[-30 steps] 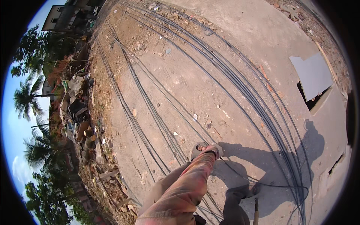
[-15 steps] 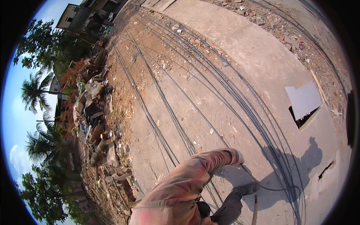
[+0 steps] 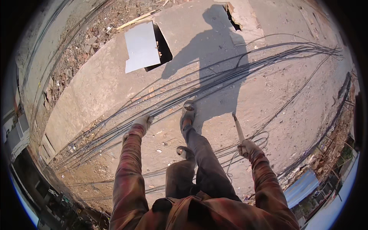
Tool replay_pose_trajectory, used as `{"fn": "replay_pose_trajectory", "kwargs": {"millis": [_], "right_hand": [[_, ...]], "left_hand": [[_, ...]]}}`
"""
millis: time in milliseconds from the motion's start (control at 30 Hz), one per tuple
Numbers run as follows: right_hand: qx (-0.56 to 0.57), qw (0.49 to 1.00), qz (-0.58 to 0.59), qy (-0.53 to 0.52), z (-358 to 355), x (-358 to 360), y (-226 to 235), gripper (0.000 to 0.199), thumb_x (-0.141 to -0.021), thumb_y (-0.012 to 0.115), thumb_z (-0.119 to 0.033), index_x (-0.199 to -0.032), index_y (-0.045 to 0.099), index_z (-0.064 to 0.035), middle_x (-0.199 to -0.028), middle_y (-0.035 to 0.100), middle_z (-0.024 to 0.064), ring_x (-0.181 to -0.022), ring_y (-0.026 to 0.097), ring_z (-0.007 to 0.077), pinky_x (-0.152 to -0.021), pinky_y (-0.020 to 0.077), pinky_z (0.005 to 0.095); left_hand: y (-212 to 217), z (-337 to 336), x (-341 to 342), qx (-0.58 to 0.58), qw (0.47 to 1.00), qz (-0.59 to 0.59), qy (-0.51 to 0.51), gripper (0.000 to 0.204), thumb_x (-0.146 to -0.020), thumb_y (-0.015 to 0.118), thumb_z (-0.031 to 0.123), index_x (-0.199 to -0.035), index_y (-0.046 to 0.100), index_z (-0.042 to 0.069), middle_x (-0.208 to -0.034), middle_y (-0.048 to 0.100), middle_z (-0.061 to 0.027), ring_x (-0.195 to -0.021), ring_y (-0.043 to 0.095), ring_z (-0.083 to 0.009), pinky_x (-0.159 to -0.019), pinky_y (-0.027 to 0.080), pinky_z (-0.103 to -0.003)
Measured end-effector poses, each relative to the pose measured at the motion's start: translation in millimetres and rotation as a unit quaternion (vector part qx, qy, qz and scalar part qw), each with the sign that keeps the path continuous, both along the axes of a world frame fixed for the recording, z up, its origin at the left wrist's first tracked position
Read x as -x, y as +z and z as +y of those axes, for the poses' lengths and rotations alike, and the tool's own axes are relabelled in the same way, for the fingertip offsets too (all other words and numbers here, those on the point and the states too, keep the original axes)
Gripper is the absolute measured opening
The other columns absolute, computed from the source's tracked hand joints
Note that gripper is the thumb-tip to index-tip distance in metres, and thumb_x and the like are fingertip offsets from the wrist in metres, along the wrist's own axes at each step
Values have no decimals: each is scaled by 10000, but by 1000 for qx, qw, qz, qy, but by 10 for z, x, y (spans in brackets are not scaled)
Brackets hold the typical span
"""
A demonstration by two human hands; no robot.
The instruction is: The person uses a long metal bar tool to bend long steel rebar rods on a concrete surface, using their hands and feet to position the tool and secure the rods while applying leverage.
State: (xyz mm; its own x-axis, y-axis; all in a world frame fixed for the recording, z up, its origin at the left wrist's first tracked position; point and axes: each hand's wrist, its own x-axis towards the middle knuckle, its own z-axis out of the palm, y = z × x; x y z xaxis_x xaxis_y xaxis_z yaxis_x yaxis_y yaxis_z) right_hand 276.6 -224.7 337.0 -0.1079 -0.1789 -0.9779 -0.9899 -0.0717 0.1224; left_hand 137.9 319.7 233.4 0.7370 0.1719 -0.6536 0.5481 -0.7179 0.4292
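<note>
And the view is swinging right round: the grey panel [image 3: 142, 46], over at the right half a second ago, is now sitting upper left, and two sleeves [image 3: 132, 165] are showing where one was reaching in. The left hand [image 3: 144, 122] is hanging right by the bundle of dark strands [image 3: 172, 103] running across the ground [image 3: 291, 130], though I can't tell whether it's pinching any. The right hand [image 3: 248, 148] is wrapping tightly round a pale-handled tool [image 3: 239, 130], dark tip pointing away.
</note>
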Motion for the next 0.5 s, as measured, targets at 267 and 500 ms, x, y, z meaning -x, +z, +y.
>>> {"fn": "replay_pose_trajectory", "kwargs": {"millis": [267, 500], "right_hand": [[-38, 938, -21, -344, 134, 437, -145, 112, -948, 428, -188, -898, 452, -91, -705, 488, 23, -499, 459, 95, -404, 417, 246], [-134, 932, -28, -334, 369, 707, 816, 122, -910, 446, -122, -1022, 442, -72, -766, 510, 65, -549, 470, 145, -460, 433, 317]], "left_hand": [[-160, 395, -324, -14, 999, 14, -27, 263, -930, 512, 263, -988, 618, 29, -904, 632, -245, -742, 585, -422, -693, 487, -414], [39, 145, -296, -4, 990, 97, -102, 354, -939, 466, 358, -1056, 600, 52, -1005, 626, -249, -966, 576, -446, -826, 464, -484]]}}
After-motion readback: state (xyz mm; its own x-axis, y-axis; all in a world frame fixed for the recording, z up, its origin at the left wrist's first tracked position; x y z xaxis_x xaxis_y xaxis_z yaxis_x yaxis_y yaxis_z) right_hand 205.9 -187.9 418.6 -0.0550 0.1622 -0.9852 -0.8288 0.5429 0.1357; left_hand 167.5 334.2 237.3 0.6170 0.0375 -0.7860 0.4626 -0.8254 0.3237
